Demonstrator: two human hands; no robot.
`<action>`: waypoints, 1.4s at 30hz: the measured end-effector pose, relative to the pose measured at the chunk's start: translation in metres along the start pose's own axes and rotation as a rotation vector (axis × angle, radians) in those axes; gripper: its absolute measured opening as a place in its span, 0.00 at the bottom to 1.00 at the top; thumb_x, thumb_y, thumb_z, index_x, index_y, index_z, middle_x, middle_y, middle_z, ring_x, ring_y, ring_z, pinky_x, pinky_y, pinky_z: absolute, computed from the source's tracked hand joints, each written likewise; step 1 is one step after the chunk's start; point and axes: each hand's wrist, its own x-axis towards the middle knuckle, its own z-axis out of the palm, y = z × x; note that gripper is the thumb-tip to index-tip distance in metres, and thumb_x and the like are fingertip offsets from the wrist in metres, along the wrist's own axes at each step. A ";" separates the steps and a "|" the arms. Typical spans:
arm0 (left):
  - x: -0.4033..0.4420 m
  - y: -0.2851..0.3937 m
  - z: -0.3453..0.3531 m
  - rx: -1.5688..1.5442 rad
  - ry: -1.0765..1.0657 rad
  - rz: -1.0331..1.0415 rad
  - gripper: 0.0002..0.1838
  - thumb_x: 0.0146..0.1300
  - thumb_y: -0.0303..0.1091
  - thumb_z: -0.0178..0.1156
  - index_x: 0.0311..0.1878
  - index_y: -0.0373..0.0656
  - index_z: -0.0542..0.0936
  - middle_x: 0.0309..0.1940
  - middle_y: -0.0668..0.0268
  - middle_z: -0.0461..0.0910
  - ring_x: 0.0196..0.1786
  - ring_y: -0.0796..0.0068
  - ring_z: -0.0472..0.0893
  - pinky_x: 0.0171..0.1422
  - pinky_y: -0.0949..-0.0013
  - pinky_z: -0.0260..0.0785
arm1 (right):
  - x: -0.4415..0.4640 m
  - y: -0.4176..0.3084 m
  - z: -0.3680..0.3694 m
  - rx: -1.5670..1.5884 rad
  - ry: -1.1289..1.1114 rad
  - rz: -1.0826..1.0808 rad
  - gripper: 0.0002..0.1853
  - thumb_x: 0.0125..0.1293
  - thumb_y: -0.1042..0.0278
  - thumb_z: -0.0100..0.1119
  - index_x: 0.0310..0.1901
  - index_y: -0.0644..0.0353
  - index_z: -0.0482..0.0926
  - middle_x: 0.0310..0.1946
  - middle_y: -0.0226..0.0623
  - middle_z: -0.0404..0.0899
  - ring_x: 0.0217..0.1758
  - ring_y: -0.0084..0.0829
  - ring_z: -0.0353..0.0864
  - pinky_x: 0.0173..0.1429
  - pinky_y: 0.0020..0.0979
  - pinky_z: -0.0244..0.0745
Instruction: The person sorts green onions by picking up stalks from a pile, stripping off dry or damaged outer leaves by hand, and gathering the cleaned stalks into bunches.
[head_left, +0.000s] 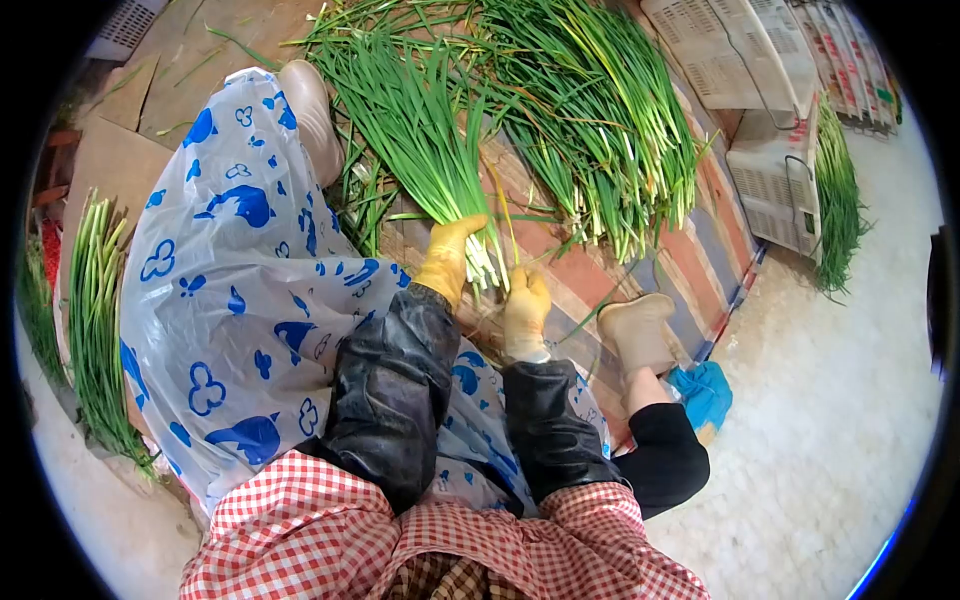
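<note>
A bunch of green leafy stalks with white ends [425,140] is held in my left hand [450,258], which wears a yellow glove and is wrapped round the stalks near their white ends. My right hand [527,305], in a paler yellow glove, is closed just right of those white ends. A thin yellowish strand [501,205] runs up from its fingertips; whether the fingers pinch it or a stalk is too small to tell. Just beyond lies a big loose pile of the same stalks [600,120] on the striped cloth [690,265].
White plastic crates [775,185] stand at the upper right, with stalks [840,200] beside them. Another bundle [95,330] lies at the far left. A patterned plastic apron [240,300] covers my lap. Beige boots [640,335] rest on both sides of the work area.
</note>
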 end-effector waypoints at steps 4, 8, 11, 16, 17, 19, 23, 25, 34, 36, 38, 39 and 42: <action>-0.002 0.007 -0.001 -0.044 -0.023 0.104 0.07 0.54 0.31 0.62 0.34 0.39 0.78 0.24 0.62 0.78 0.23 0.67 0.78 0.25 0.64 0.75 | -0.006 0.038 -0.071 -0.902 -0.355 -0.085 0.21 0.60 0.51 0.51 0.31 0.64 0.79 0.27 0.46 0.79 0.34 0.44 0.77 0.41 0.41 0.70; -0.003 0.014 0.002 -0.035 -0.042 0.087 0.08 0.54 0.29 0.62 0.37 0.38 0.78 0.26 0.62 0.79 0.23 0.68 0.78 0.26 0.66 0.75 | -0.005 0.068 -0.121 -1.193 -0.268 0.299 0.30 0.56 0.37 0.49 0.34 0.61 0.82 0.35 0.55 0.80 0.43 0.50 0.79 0.49 0.44 0.70; -0.002 0.001 -0.003 0.013 -0.092 0.117 0.09 0.54 0.30 0.63 0.37 0.38 0.78 0.26 0.63 0.79 0.24 0.69 0.79 0.26 0.68 0.73 | 0.003 0.012 -0.071 -0.729 -0.136 -0.078 0.28 0.64 0.44 0.45 0.44 0.65 0.78 0.41 0.56 0.78 0.47 0.49 0.76 0.52 0.40 0.68; -0.017 0.003 -0.004 0.044 -0.207 0.059 0.13 0.54 0.28 0.62 0.43 0.35 0.78 0.34 0.62 0.80 0.33 0.69 0.80 0.37 0.68 0.74 | 0.023 -0.011 0.008 -0.473 -0.337 -0.118 0.16 0.66 0.60 0.51 0.50 0.61 0.76 0.34 0.40 0.81 0.34 0.34 0.80 0.39 0.33 0.74; -0.016 0.007 -0.004 0.000 -0.322 0.040 0.14 0.57 0.30 0.60 0.46 0.34 0.77 0.38 0.59 0.80 0.38 0.68 0.80 0.43 0.68 0.74 | 0.022 -0.022 0.014 -0.606 -0.269 -0.244 0.16 0.66 0.60 0.50 0.49 0.61 0.76 0.35 0.44 0.81 0.36 0.39 0.80 0.41 0.35 0.74; -0.021 0.019 0.000 -0.104 -0.514 -0.011 0.18 0.60 0.31 0.56 0.51 0.31 0.75 0.45 0.55 0.79 0.46 0.65 0.79 0.54 0.65 0.72 | 0.020 -0.050 0.015 -0.744 -0.189 -0.366 0.16 0.66 0.60 0.50 0.49 0.61 0.76 0.36 0.48 0.80 0.38 0.43 0.80 0.42 0.37 0.74; -0.013 0.015 -0.005 -0.235 -0.440 -0.040 0.14 0.60 0.32 0.58 0.45 0.31 0.76 0.42 0.52 0.80 0.44 0.61 0.80 0.50 0.60 0.76 | 0.042 -0.090 -0.001 -0.948 -0.514 -0.503 0.14 0.65 0.58 0.47 0.44 0.57 0.77 0.36 0.48 0.79 0.41 0.48 0.78 0.45 0.41 0.73; -0.006 0.007 -0.005 -0.297 -0.282 0.007 0.12 0.57 0.32 0.60 0.39 0.32 0.77 0.35 0.54 0.80 0.39 0.61 0.81 0.45 0.60 0.77 | 0.075 -0.116 -0.027 -1.119 -0.477 -0.738 0.13 0.64 0.57 0.48 0.40 0.55 0.78 0.35 0.45 0.80 0.40 0.47 0.79 0.44 0.41 0.73; -0.001 0.005 -0.013 -0.310 -0.241 -0.115 0.07 0.60 0.29 0.59 0.39 0.37 0.76 0.34 0.62 0.81 0.34 0.71 0.81 0.40 0.61 0.80 | 0.285 -0.157 -0.101 -1.309 0.179 -0.370 0.15 0.59 0.54 0.55 0.41 0.56 0.79 0.41 0.44 0.80 0.46 0.47 0.77 0.49 0.42 0.71; -0.004 0.007 -0.011 -0.314 -0.292 -0.136 0.09 0.61 0.29 0.57 0.43 0.36 0.75 0.36 0.61 0.80 0.34 0.70 0.81 0.40 0.59 0.79 | 0.289 -0.159 -0.097 -1.344 0.175 -0.376 0.15 0.57 0.53 0.57 0.36 0.56 0.79 0.39 0.44 0.80 0.44 0.47 0.78 0.46 0.43 0.71; -0.001 0.006 -0.010 -0.328 -0.307 -0.132 0.14 0.60 0.29 0.59 0.47 0.34 0.73 0.35 0.60 0.80 0.33 0.68 0.81 0.36 0.62 0.78 | 0.284 -0.165 -0.097 -1.390 0.184 -0.423 0.15 0.56 0.53 0.57 0.35 0.57 0.80 0.36 0.45 0.80 0.42 0.50 0.78 0.44 0.44 0.72; -0.001 0.006 -0.010 -0.349 -0.389 -0.154 0.15 0.60 0.29 0.58 0.48 0.34 0.73 0.35 0.60 0.80 0.33 0.68 0.80 0.36 0.63 0.78 | 0.266 -0.171 -0.098 -1.332 0.246 -0.585 0.14 0.56 0.56 0.59 0.33 0.59 0.78 0.28 0.42 0.80 0.33 0.44 0.79 0.39 0.40 0.72; -0.005 0.006 -0.009 -0.335 -0.458 -0.150 0.18 0.60 0.29 0.58 0.53 0.34 0.72 0.36 0.60 0.80 0.32 0.70 0.80 0.35 0.65 0.76 | 0.217 -0.175 -0.093 -0.830 0.021 -0.349 0.11 0.55 0.57 0.59 0.29 0.57 0.78 0.28 0.40 0.80 0.33 0.40 0.80 0.39 0.37 0.73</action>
